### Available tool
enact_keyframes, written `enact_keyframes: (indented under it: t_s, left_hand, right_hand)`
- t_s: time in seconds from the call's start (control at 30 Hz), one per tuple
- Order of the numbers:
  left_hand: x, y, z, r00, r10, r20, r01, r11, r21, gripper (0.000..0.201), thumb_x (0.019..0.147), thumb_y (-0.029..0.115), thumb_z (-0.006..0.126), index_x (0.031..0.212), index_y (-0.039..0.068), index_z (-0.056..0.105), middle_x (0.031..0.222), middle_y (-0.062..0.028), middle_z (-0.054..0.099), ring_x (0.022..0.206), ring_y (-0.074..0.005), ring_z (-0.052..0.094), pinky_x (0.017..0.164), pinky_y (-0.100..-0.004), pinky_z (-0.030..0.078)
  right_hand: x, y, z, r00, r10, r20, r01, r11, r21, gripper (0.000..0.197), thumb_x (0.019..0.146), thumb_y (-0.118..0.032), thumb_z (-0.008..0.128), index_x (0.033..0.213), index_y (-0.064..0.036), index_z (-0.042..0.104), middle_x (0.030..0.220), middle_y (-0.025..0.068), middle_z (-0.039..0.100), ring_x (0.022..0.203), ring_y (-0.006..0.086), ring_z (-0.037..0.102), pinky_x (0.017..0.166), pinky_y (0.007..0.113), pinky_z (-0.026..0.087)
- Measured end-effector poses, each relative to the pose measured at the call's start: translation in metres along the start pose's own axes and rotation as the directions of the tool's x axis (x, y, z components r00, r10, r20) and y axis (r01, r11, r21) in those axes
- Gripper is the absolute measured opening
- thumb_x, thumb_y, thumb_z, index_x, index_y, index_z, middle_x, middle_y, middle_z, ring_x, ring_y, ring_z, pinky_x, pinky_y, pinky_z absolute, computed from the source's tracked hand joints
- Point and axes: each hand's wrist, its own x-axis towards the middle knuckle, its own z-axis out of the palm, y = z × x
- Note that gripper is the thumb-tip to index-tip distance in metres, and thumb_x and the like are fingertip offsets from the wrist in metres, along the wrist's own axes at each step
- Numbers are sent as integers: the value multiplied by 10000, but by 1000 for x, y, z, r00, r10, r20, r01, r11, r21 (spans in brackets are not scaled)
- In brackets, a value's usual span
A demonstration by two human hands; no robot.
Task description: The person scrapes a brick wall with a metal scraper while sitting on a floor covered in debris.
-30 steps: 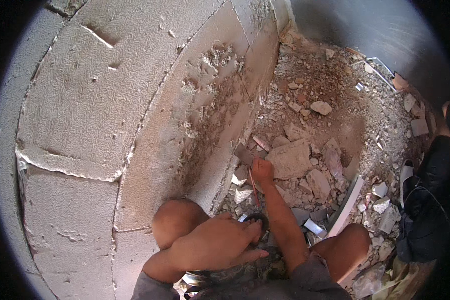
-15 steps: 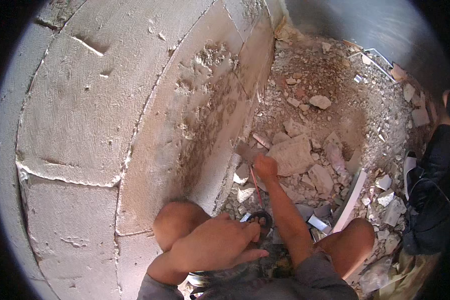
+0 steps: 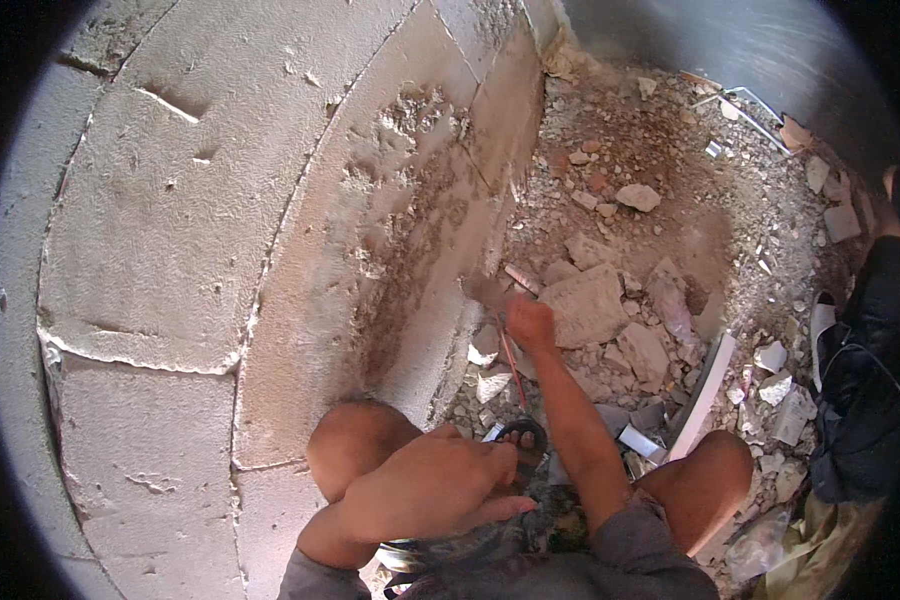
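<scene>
My right hand (image 3: pixel 530 322) is closed in a fist round the handle of a small flat-bladed trowel (image 3: pixel 485 291). Its dull blade is blurred and points left, close to the lower edge of the wall's brown-stained block (image 3: pixel 300 330); whether it touches I cannot tell. A rough, pitted patch (image 3: pixel 400 200) runs down that block. Below my fist a thin red rod (image 3: pixel 515 370) slants toward my foot; its link to the trowel is unclear. My left hand (image 3: pixel 430 485) lies across my left knee (image 3: pixel 360 440), fingers loosely stretched and thumb apart, holding nothing.
Broken slabs (image 3: pixel 585 305) and loose rubble cover the ground right of the wall. A long white strip (image 3: pixel 703 395) leans by my right knee (image 3: pixel 710 485). Dark cloth or a bag (image 3: pixel 860 400) lies at far right, near clear plastic (image 3: pixel 757 543). A smooth grey surface (image 3: pixel 710 45) borders the far side.
My right hand has shifted slightly up and left with the trowel, along the block's lower edge. My left hand stays on the knee.
</scene>
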Motion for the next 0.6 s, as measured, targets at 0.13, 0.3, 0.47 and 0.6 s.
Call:
enact_keyframes:
  t_s: [0.13,0.3,0.47,0.6]
  left_hand:
    - [-7,-7,5,999,-48,-20,49,997,56,420,899,490,604,839,76,572,748,-123,656,711,-364,641,690,-441,499]
    - [-4,-5,8,999,-6,-38,7,999,33,431,900,494,601,820,72,558,748,-121,656,708,-361,641,679,-439,498]
    - [-8,-3,2,999,-29,-21,30,999,32,443,900,497,598,809,66,550,736,-124,649,695,-374,635,673,-447,496]
    - [-7,-2,5,998,-51,-21,52,999,9,448,896,503,601,800,68,554,713,-125,633,678,-380,627,669,-456,496]
  right_hand:
    - [13,-103,5,1000,-18,23,15,988,152,312,902,-331,518,813,-53,630,736,210,646,682,443,624,600,542,492]
    - [2,-42,-7,996,-65,-67,67,997,33,338,899,-313,528,731,-44,646,684,214,630,656,435,624,588,528,492]
    - [-8,-30,-19,996,49,-70,-45,997,66,314,895,-289,529,733,-63,674,735,202,654,671,422,635,614,533,495]
    - [-1,-62,19,995,-86,41,81,989,121,309,902,-358,516,827,-112,687,826,171,675,750,397,649,654,521,505]
